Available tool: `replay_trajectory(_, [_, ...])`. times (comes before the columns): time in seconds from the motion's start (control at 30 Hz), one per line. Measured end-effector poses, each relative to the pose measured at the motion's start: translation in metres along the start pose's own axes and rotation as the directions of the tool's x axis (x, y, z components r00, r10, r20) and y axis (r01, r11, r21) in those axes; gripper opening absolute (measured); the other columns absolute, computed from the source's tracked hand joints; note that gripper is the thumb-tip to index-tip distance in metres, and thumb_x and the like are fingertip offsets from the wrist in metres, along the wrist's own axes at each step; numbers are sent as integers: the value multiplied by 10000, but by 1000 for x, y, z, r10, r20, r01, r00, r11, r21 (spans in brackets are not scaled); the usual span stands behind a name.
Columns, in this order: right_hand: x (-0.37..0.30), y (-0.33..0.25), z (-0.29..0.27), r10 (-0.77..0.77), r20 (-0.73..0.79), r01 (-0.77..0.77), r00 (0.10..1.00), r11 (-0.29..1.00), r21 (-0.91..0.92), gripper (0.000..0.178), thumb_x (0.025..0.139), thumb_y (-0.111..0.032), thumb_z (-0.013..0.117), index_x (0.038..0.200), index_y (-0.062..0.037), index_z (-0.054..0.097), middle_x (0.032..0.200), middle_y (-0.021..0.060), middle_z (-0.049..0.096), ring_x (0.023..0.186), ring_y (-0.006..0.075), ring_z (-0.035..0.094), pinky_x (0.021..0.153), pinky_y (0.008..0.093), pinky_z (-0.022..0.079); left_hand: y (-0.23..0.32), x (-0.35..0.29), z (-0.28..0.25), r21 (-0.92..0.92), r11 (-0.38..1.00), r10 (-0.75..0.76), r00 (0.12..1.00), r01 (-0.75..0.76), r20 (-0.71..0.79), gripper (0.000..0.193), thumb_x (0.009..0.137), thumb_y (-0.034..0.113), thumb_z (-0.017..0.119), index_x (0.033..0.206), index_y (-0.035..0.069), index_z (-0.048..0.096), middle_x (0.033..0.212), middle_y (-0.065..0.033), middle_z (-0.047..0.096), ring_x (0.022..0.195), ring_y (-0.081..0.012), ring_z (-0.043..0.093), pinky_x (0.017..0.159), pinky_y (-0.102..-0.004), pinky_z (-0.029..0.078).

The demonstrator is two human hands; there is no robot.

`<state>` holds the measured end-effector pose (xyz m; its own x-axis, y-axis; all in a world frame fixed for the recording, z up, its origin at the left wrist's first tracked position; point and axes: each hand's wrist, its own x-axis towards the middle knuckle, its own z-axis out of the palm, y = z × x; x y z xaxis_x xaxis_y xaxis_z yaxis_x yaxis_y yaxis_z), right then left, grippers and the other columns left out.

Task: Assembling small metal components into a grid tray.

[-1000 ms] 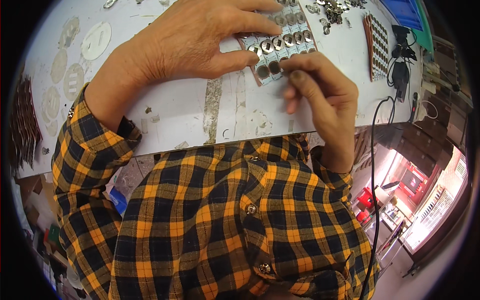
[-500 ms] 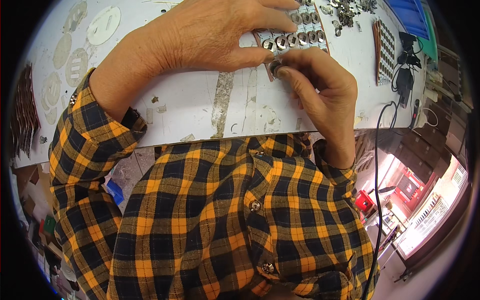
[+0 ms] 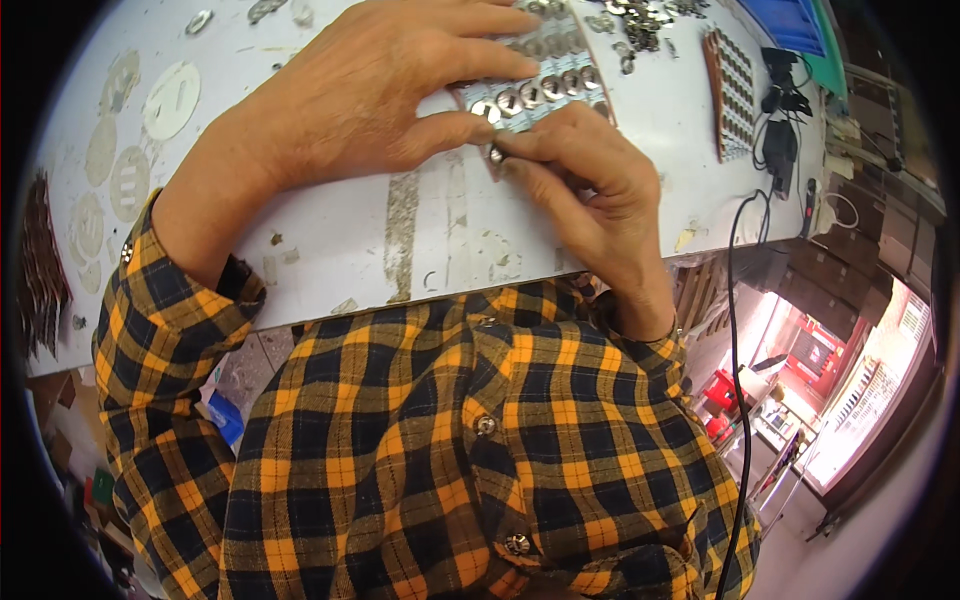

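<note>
A panel (image 3: 520, 118) with rows of shiny round metal pieces lies under my hands at the far middle of the table. My left hand (image 3: 390, 85) rests over its left side with fingers stretched apart, the thumb reaching to the near left corner. At that corner my right hand (image 3: 590, 180) pinches a small round metal piece (image 3: 497, 153) between thumb and forefinger. The piece touches or sits just over the panel's near edge; I cannot tell which. My left hand hides part of the panel, and my right fingers cover its near rows.
Loose metal pieces (image 3: 640, 22) form a pile beyond the panel. A second filled panel (image 3: 733, 95) stands to the right, near black adapters and cables (image 3: 780, 140). A stack of dark panels (image 3: 40, 270) lies at the far left. White discs (image 3: 172, 100) lie on the table.
The whole view has shifted, so table and hands appear farther left and slightly lower. My right hand still pinches the metal piece at the panel's corner; my left hand stays spread over the panel.
</note>
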<state>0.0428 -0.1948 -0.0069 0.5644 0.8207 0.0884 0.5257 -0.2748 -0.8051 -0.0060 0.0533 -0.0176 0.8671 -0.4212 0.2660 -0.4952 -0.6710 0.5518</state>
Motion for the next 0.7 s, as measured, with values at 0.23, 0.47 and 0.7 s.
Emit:
replay_trajectory(0.23, [12,27,-17,141,-440,-158,887,987,-2,170,960,-30,704,1117,10,756,882,-14,705,675,14,541,575,169,393,0,-2,1,33,999,10,1000,-10,-19,496,897,303,749,1330,80,654,1462,-220,548,1431,-391,446,1146,-594,333])
replay_trajectory(0.47, [22,63,-38,-45,-465,-153,884,913,-379,175,937,-65,736,1098,-2,765,872,8,708,680,46,537,621,199,415,-3,-2,3,9,1000,19,999,-19,-39,503,890,310,746,1330,82,655,1460,-223,548,1421,-390,452,1152,-596,325])
replay_trajectory(0.7, [7,38,-39,264,-470,-270,842,961,57,173,960,-79,712,1096,18,758,862,18,702,651,55,570,563,198,431,-5,-3,3,-63,998,24,996,-29,-80,498,889,307,744,1326,84,657,1459,-222,550,1420,-391,455,1141,-598,334])
